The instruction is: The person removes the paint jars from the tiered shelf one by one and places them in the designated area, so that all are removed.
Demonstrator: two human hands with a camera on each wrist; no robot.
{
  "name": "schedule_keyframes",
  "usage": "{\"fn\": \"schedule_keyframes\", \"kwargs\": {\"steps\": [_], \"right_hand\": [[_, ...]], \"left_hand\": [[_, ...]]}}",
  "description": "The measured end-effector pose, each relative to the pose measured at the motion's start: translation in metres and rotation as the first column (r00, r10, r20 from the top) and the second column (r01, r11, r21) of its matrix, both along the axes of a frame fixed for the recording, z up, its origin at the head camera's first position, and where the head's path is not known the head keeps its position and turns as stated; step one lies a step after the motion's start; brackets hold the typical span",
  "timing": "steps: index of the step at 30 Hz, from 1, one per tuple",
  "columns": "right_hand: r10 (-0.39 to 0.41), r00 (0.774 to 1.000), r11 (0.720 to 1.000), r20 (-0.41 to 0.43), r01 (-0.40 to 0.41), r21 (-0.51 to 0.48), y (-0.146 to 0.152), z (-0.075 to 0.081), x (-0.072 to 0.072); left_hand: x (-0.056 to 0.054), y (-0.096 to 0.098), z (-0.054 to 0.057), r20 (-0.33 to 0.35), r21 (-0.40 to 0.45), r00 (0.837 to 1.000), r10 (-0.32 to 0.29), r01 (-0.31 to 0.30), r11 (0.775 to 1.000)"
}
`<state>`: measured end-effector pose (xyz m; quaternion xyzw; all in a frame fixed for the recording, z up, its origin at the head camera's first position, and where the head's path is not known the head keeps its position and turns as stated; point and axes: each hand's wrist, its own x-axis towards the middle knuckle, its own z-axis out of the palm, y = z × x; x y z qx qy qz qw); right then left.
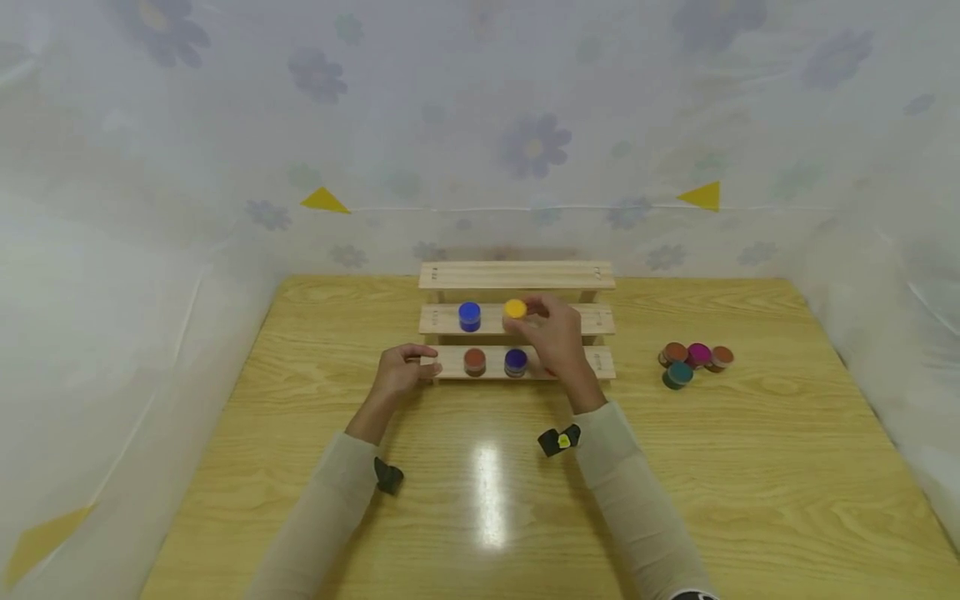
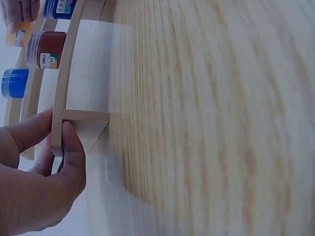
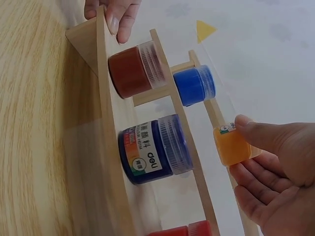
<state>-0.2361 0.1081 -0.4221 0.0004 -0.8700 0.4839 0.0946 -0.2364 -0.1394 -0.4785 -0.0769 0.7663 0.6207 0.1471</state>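
Past sleeves [image 1: 630,492], a rack [image 1: 517,275] is gripped by the left hand [image 1: 401,369], a yellow jar [image 1: 514,309] by the right hand [image 1: 555,333], four shelved jars [image 1: 469,317] nearby, four unshelved jars [image 1: 699,354] rightward.

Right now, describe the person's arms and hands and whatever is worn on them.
The left hand and right hand are ungloved. The left sleeve and right sleeve are long, plain and pale beige, ending near the wrists. A small black piece sits at the left cuff; another black piece, with a yellow mark, at the right. No cables show.
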Motion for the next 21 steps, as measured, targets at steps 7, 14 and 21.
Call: {"fn": "schedule_keyframes", "kwargs": {"steps": [7, 14, 21], "right_hand": [[-0.04, 0.998, 0.999, 0.051, 0.041, -0.006, 0.005, 0.008, 0.004], [-0.058, 0.998, 0.998, 0.007, 0.058, -0.003, 0.012, 0.013, 0.011], [-0.078, 0.996, 0.997, -0.049, 0.078, 0.006, 0.019, 0.018, 0.015]], "left_hand": [[0.001, 0.0, 0.001, 0.003, 0.004, 1.0, -0.004, 0.004, 1.0], [0.001, 0.0, 0.002, 0.0, -0.012, 1.0, -0.003, 0.003, 1.0], [0.001, 0.0, 0.002, -0.009, -0.044, 1.0, -0.004, 0.004, 0.999]]}}
